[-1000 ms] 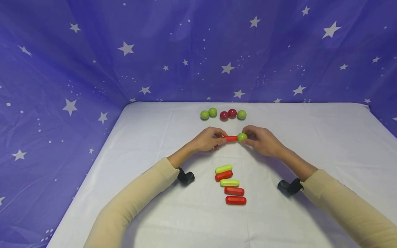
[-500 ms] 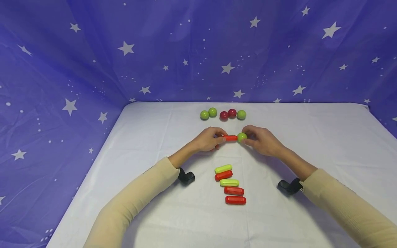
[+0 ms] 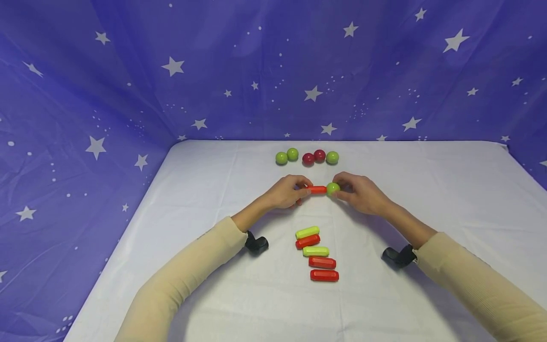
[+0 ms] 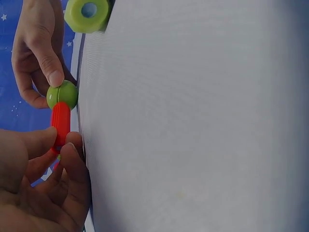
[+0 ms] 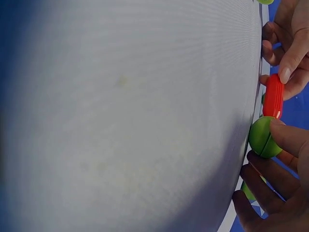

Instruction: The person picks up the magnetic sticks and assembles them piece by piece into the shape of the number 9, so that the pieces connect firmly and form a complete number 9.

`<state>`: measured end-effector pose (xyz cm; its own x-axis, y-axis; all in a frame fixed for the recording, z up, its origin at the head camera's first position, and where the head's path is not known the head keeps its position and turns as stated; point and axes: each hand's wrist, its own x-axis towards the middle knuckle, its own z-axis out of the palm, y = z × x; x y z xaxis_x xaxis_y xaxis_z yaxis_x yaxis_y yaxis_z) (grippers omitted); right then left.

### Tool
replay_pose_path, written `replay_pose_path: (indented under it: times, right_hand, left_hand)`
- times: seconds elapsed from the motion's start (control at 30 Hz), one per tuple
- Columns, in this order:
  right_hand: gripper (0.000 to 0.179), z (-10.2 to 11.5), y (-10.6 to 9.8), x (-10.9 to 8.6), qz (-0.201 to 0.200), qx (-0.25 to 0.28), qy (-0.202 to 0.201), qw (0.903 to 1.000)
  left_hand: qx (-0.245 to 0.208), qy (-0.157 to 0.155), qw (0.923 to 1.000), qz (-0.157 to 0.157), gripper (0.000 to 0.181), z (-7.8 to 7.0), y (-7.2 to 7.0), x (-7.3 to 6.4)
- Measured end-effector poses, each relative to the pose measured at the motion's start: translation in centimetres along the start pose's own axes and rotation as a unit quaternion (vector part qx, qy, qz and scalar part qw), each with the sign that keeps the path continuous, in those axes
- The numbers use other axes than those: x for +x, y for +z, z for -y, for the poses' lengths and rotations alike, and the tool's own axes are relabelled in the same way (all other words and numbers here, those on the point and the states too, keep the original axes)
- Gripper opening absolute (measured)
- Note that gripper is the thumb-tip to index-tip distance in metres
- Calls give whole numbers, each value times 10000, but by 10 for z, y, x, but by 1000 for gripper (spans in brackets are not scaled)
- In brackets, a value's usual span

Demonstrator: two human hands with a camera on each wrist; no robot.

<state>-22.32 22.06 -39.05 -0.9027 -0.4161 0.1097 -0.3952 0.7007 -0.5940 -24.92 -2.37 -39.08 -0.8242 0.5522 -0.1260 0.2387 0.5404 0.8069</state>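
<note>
So, my left hand (image 3: 285, 192): thumb and fingertips pinch the red stick (image 3: 317, 190) by its left end.
My right hand (image 3: 361, 194): thumb and finger grip the green ball (image 3: 333, 189), narrowed to its width; the other fingers spread loosely.
Stick to ball: the stick's right end touches the ball's left side; whether they are joined, I cannot tell.
Long axis: left to right, running from my left fingers toward my right, so my left hand is nearer the stick.
Near side: five loose sticks (image 3: 315, 251), two yellow-green and three red, in a column reaching toward me.
Far side: three green balls (image 3: 292, 154) and two red balls (image 3: 308, 159) in an uneven row.
Containers: none that I see; the loose pieces lie on the white tablecloth (image 3: 427, 190).
</note>
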Motion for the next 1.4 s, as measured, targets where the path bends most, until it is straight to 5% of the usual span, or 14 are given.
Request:
replay_pose_path:
  times: [0.77,1.0,1.2,1.4]
  right_hand:
    - [26,-1,0,0,-35,7,34,10000]
    - [26,0,0,0,-44,-22,44,10000]
    - [27,2,1,-1,-59,-20,83,9999]
    - [27,2,0,-1,-60,0,87,9999]
  left_hand:
    - [-150,24,9995,-289,31,5,-9,2]
    - [-310,-92,9940,-1044,32,13,-23,5]
    - [-797,-338,9778,-1907,35,22,-34,8]
    - [-969,-806,9648,-2307,49,23,-42,12]
